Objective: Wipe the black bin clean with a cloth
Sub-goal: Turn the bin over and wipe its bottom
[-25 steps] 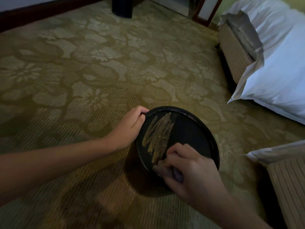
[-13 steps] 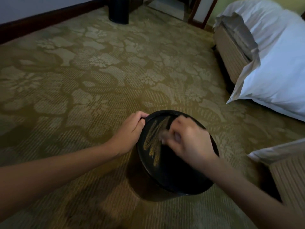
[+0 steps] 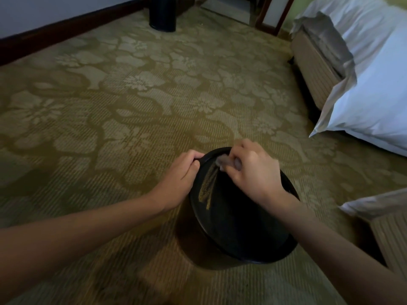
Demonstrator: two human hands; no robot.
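A round black bin [image 3: 237, 227] stands on the patterned carpet, its glossy top surface facing me and reflecting a strip of carpet. My left hand [image 3: 182, 175] grips the bin's rim at its far left edge. My right hand [image 3: 253, 170] is closed around a small pale cloth [image 3: 222, 161] and presses it against the far edge of the bin's top. Most of the cloth is hidden inside my fingers.
A second black bin [image 3: 163, 15] stands by the far wall and dark skirting board. A bed with white bedding [image 3: 370, 84] fills the right side. Another bed corner [image 3: 387, 221] lies close on the near right. Patterned carpet [image 3: 110, 128] spreads to the left.
My right hand with the cloth has travelled from the near edge of the bin's top across to its far edge. My left hand has kept its hold on the rim.
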